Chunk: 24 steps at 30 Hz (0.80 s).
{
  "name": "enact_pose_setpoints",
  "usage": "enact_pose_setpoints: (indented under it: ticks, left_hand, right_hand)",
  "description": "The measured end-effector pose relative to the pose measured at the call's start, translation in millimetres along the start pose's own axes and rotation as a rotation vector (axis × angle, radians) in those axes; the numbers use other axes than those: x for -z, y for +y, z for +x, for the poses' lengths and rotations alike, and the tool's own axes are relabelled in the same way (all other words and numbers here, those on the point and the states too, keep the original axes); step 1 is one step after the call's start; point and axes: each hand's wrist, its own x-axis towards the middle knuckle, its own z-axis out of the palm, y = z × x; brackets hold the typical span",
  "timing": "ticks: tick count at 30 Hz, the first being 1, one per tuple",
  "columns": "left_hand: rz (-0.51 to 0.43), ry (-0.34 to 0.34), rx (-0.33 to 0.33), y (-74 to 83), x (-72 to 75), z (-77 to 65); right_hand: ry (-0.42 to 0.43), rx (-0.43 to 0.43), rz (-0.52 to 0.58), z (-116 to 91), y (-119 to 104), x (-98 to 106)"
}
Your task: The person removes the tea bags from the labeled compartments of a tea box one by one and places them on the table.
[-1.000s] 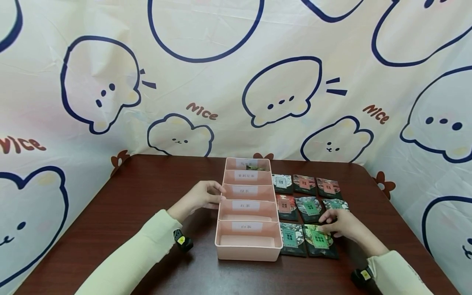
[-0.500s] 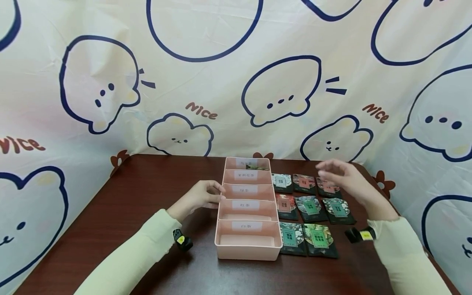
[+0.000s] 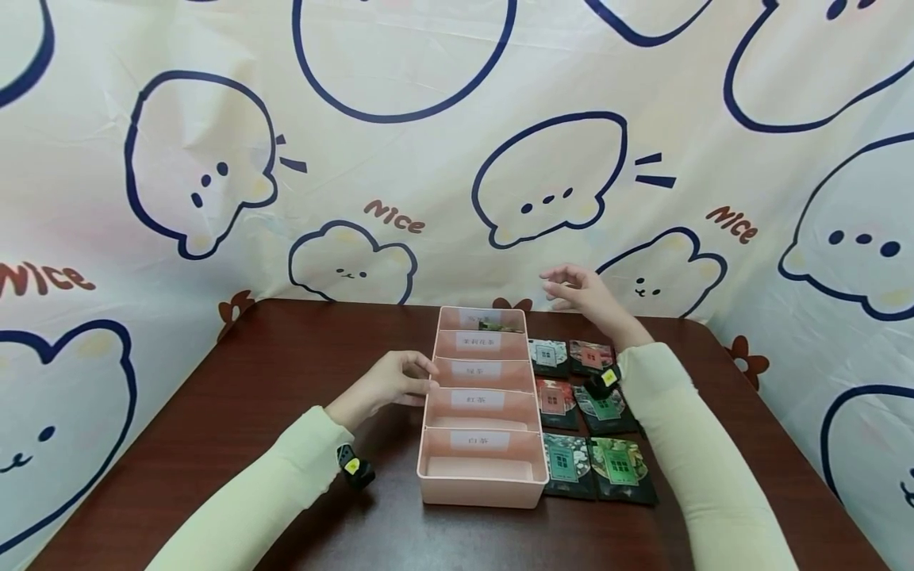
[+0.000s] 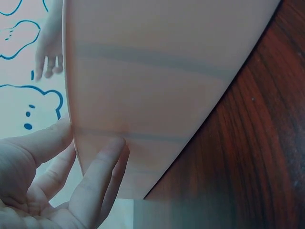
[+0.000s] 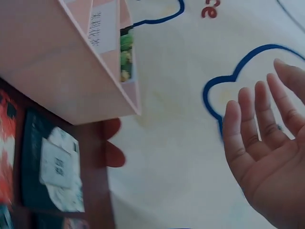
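A long pale pink divided box (image 3: 482,493) with labelled compartments stands mid-table. My left hand (image 3: 393,385) holds its left wall; in the left wrist view some fingertips (image 4: 116,145) lie against the outer side while others reach the rim. My right hand (image 3: 589,297) is raised beyond the box's far right corner, fingers loosely bent and nothing in them; the right wrist view shows its bare palm (image 5: 271,171). One green tea sachet (image 3: 500,326) sits in the farthest compartment. More tea sachets lie right of the box, such as a green one (image 3: 621,469) and a red one (image 3: 554,400).
The sachets lie in rows on the dark wooden table (image 3: 286,476); my right sleeve (image 3: 703,460) covers those furthest right. A cartoon-printed cloth (image 3: 428,159) hangs behind the table's back edge.
My right hand has left the front green sachet, risen over the back right sachets, and moved left toward the box's far end, carrying nothing. The left hand stays at the box.
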Motion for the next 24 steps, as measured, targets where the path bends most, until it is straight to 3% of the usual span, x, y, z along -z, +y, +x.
enact_pose_setpoints:
  ticks: [7, 16, 24]
  left_hand:
    - [-0.014, 0.001, -0.007, 0.7, -2.1, 0.1]
    - [-0.008, 0.002, -0.013, 1.8, -2.2, -1.2]
    - [0.002, 0.010, -0.010, 2.0, -1.5, -0.9]
  right_hand:
    - [-0.023, -0.067, 0.075, 13, 24, -22]
    - [-0.122, -0.126, 0.035, 9, 50, -41]
    - [-0.162, -0.118, -0.068, 7, 61, -45]
